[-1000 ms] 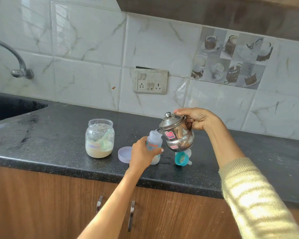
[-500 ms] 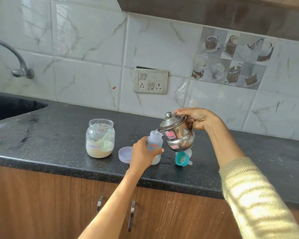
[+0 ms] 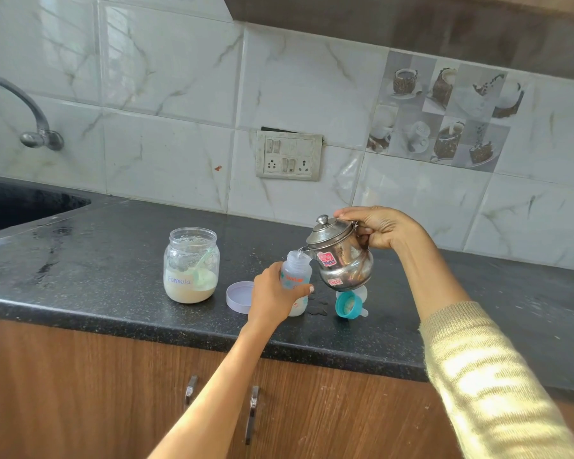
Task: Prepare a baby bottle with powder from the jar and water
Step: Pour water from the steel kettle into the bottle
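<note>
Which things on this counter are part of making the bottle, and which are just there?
In use: baby bottle held by left hand; steel kettle tilted by right hand; formula jar; jar lid; teal bottle cap.

Just there: tap; sink; switchboard.

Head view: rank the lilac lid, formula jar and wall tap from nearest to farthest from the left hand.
1. Lilac lid: on the counter, right beside the left hand.
2. Formula jar: further left on the counter.
3. Wall tap: far left, above the sink.
</note>
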